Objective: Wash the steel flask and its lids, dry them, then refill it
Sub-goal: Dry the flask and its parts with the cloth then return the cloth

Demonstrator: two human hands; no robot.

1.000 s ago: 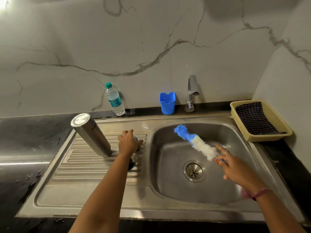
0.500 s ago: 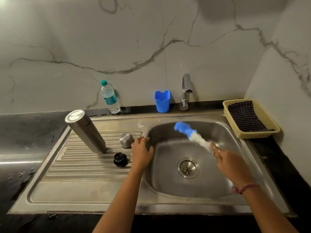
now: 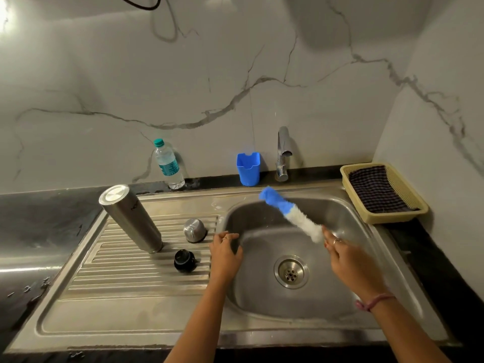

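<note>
Head view, looking down at the sink [image 3: 387,260]: the right hand [image 3: 353,265] has its fingers clamped on the handle of a blue-and-white bottle brush [image 3: 290,214], held out over the basin, and the left hand [image 3: 225,254] is resting on the basin's left rim, fingers loosely apart and holding nothing. The steel flask [image 3: 131,218] stands upside down on the ribbed draining board, with one steel cap [image 3: 194,230] and one black inner lid [image 3: 184,260] just beside it. If she's shaking the brush off, I'd keep it low inside the basin so the spray doesn't hit the wall. Count-wise: one flask, two lids, one brush, one tap [image 3: 283,153], one blue cup [image 3: 248,169], one plastic water bottle [image 3: 169,165], and one yellow basket [image 3: 416,205] with one dark checked cloth [image 3: 374,189] in it.
</note>
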